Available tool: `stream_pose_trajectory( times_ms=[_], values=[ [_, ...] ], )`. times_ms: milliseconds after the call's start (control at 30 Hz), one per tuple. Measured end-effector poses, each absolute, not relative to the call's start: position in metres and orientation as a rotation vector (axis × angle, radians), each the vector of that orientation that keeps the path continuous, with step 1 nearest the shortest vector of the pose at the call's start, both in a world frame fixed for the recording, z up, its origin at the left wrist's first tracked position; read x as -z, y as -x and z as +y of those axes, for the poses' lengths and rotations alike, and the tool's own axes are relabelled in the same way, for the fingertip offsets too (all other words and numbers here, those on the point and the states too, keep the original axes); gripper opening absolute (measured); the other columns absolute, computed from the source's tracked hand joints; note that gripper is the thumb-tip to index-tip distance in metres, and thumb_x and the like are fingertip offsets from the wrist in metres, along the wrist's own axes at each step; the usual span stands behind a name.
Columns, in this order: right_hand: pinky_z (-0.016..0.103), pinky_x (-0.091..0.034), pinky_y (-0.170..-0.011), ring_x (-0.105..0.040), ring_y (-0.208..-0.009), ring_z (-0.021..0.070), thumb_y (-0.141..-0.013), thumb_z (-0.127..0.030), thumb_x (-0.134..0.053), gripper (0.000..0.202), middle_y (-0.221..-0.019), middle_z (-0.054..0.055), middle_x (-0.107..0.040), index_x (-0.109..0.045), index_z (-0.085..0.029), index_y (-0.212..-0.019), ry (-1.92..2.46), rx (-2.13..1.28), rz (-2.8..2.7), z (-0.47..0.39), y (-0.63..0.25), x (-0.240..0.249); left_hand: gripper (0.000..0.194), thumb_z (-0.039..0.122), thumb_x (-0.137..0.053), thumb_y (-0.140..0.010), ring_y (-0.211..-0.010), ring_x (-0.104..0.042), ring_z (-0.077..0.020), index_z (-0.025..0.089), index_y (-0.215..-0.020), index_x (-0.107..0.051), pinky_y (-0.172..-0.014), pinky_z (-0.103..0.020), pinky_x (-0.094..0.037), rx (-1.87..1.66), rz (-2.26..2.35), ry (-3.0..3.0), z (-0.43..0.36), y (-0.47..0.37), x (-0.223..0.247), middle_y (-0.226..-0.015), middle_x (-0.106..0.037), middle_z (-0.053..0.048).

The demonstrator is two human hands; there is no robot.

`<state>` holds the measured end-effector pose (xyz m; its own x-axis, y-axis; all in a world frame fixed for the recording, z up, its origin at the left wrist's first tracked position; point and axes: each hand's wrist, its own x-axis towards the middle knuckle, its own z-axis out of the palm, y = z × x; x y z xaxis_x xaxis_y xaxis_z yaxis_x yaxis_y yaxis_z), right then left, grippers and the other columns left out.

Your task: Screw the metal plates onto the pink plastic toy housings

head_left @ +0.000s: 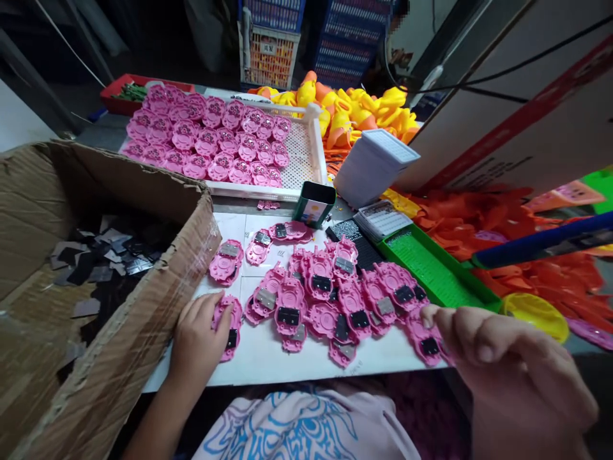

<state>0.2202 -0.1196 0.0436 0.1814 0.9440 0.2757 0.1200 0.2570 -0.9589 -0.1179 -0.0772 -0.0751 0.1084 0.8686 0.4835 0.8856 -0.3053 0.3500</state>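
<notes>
Pink casing (pixel 234 317) lies partly hidden behind the left hand (pixel 198 335).

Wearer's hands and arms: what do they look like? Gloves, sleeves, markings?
Left hand and right hand: bare, no gloves, rings or cables visible. Left forearm: no sleeve in view. Pale garment with blue swirling print below.

White tabletop (pixel 268 367), scattered pink casings (pixel 352 299), green container (pixel 313 212)

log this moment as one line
left hand: on pink shell | right hand: by another shell, contact unclear | nearby: shell pile, carton, green tray, white crate
</notes>
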Motion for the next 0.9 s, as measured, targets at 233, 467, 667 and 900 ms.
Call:
stream_pose_trajectory(
  times_ms=[233, 467, 667, 900],
  values=[
    [0.035, -0.046, -0.052, -0.052, -0.046, 0.0163, -0.075, -0.049, -0.062, 0.035, -0.047, 0.002, -0.053, -0.059, -0.022, -0.052, 1.356, -0.612, -1.397, -0.063, -0.221, -0.048, 0.027, 0.032, -0.051, -0.089, -0.095, -0.061, -0.0278, 0.014, -0.106, -0.063, -0.082, -0.04, -0.049, 0.855, -1.856, 2.326, -0.081, 0.114, 0.062, -0.116, -0.058, -0.016],
    [0.029, -0.047, -0.06, -0.058, -0.063, 0.0166, -0.08, -0.043, -0.059, 0.027, -0.071, 0.006, -0.066, -0.064, -0.016, -0.079, 1.865, -0.162, -1.735, 0.033, -0.271, -0.052, 0.044, 0.039, -0.047, -0.089, -0.105, -0.057, -0.0358, 0.012, -0.124, -0.057, -0.083, -0.045, -0.049, 0.612, -1.873, 2.283, -0.061, 0.103, 0.059, -0.128, -0.052, -0.023],
    [0.035, -0.05, -0.085, -0.062, -0.092, 0.0181, -0.089, -0.026, -0.053, 0.018, -0.097, 0.01, -0.066, -0.066, -0.013, -0.088, 2.093, -0.061, -2.485, 0.132, -0.271, -0.032, 0.039, 0.033, -0.047, -0.089, -0.096, -0.063, -0.033, 0.011, -0.118, -0.061, -0.077, -0.041, -0.05, 0.251, -2.05, 2.239, -0.034, 0.088, 0.048, -0.12, -0.061, -0.019],
    [0.04, -0.053, -0.087, -0.061, -0.102, 0.0196, -0.089, -0.034, -0.056, 0.032, -0.116, 0.009, -0.06, -0.057, -0.015, -0.114, 2.066, 0.032, -3.117, 0.187, -0.269, -0.005, 0.035, 0.031, -0.041, -0.09, -0.08, -0.066, -0.0304, 0.012, -0.109, -0.064, -0.07, -0.04, -0.05, 0.161, -2.282, 2.097, -0.022, 0.074, 0.035, -0.105, -0.066, -0.015]
  ],
)
